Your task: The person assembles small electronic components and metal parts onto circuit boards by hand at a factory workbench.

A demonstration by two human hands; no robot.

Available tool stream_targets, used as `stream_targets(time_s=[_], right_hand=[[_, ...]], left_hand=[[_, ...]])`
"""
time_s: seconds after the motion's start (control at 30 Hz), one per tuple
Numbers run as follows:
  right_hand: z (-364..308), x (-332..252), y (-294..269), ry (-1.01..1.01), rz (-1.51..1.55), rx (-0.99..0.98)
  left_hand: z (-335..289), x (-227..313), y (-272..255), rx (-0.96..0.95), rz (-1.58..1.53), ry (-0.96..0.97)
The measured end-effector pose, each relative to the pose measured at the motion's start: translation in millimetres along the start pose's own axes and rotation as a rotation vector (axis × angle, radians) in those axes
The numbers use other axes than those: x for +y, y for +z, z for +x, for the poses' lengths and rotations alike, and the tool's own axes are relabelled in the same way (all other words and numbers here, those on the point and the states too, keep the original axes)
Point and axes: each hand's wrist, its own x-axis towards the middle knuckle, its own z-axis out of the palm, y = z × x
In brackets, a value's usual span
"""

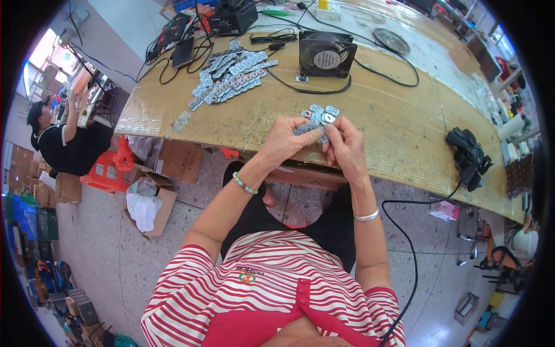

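Setting: workshop with a speckled floor and a long table [381,124] covered in brown card, seen from above by a seated person in a red-and-white striped top.
Held thing: a strip of small grey metal parts [319,117] with round holes, raised just above the near edge of the table, between both hands.
Left hand [285,140]: closed on the strip's left end, thumb and fingertips pinching it; a green bead bracelet [244,184] sits on that wrist.
Right hand [345,144]: closed on the strip's right end, fingers curled around it; a silver bangle [366,216] on that wrist.
Pile: more grey strips [230,72] heaped farther back on the table, left of centre, well apart from the hands.
Fan: a black square fan [326,54] stands behind the hands, its cable looping across the table.
Right edge: a black tool [469,157] lies near the table's rim with a cable hanging to the floor.
Back: black boxes and tangled cables [196,40].
Left: another person [63,139] in a dark top sits at another bench; cardboard boxes [151,199] stand on the floor below.
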Motion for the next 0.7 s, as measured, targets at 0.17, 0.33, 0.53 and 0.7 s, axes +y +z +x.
stream_targets(time_s=[0.17,0.33,0.53,0.7], right_hand=[[3.2,3.9,-5.4,-0.026,0.171,0.222],[0.6,3.0,-0.7,-0.097,0.022,0.130],[4.4,3.4,-1.7,-0.042,0.090,0.079],[1.7,-1.8,-0.6,-0.034,-0.086,-0.031]], left_hand=[[4.2,-1.0,-5.1,-0.020,-0.035,-0.046],[10.2,-19.7,0.7,0.166,0.164,0.072],[0.1,-8.5,-5.5,-0.011,0.035,0.031],[-0.2,-9.7,-8.4,-0.087,0.039,0.032]])
